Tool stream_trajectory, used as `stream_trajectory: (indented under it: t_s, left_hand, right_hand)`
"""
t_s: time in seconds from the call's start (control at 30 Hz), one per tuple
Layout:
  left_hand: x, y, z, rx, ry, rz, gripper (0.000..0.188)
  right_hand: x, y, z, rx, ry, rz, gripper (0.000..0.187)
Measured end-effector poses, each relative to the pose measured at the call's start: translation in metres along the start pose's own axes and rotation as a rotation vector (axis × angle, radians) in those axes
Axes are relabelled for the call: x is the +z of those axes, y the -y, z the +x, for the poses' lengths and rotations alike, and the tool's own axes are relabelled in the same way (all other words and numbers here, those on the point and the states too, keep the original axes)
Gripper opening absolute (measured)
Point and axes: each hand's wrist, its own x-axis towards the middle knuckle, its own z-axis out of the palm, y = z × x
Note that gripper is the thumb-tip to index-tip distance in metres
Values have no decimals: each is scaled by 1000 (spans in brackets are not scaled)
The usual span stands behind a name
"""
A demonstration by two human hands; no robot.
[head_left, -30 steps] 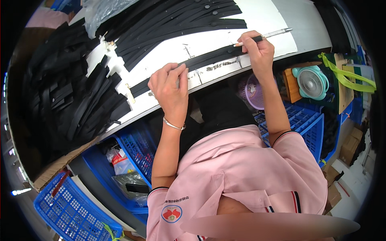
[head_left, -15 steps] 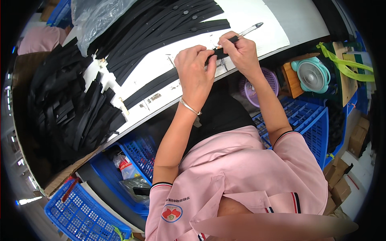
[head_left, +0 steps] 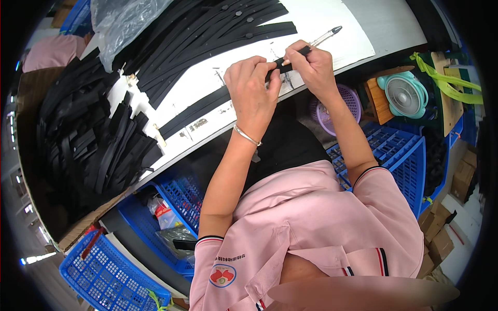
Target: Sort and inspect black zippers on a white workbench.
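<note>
A black fabric strip (head_left: 201, 107) lies along the near edge of a white sheet (head_left: 348, 42) on the table. My left hand (head_left: 252, 87) is closed on this strip, its thumb and fingers pinching it near the right end. In my right hand (head_left: 314, 70) is a pen (head_left: 327, 36) with a clear barrel, its dark end pointing up and away. The pen's other end meets the strip just right of my left fingertips. Dark marks are drawn on the sheet around the strip. Beyond my hands, many black strips (head_left: 207, 44) are spread out, several with small round dark pieces on them.
A clear plastic bag (head_left: 127, 28) lies at the far left. Left of the table, a cardboard box (head_left: 27, 119) holds a heap of black strips. Blue baskets (head_left: 111, 269) stand below, along with a purple basket (head_left: 354, 103) and a teal fan (head_left: 404, 96) at right.
Both hands stay nearly in place on the strip. The pen has shifted very slightly, and the whole view has moved a little.
</note>
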Motion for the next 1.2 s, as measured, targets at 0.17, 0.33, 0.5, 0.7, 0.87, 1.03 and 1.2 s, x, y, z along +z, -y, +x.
stream_trajectory:
  t_s: [0.17, 0.33, 0.5, 0.7, 0.87, 1.03, 1.2]
  left_hand:
    - [0, 1, -1, 22, -11, -4, 12]
    - [-2, 3, -1, 28, -30, 19, 13]
    - [-17, -10, -14, 18, 40, 153, 28]
    - [-28, 1, -28, -8, 175, 150, 39]
    - [-12, 48, 17, 43, 144, 144, 41]
    - [-36, 36, 3, 6, 106, 31, 39]
    - [-110, 45, -56, -112, 32, 341, 32]
  right_hand:
    - [-5, -2, 0, -43, 87, 1, 16]
    - [-1, -8, 2, -148, 112, -203, 14]
    - [-6, 1, -2, 69, 111, 67, 16]
    - [-11, -10, -10, -86, -47, 117, 17]
    - [-3, -6, -11, -79, -75, 91, 17]
    - [-5, -14, -11, -36, -73, 26, 16]
    - [-3, -13, -8, -19, -71, 39, 16]
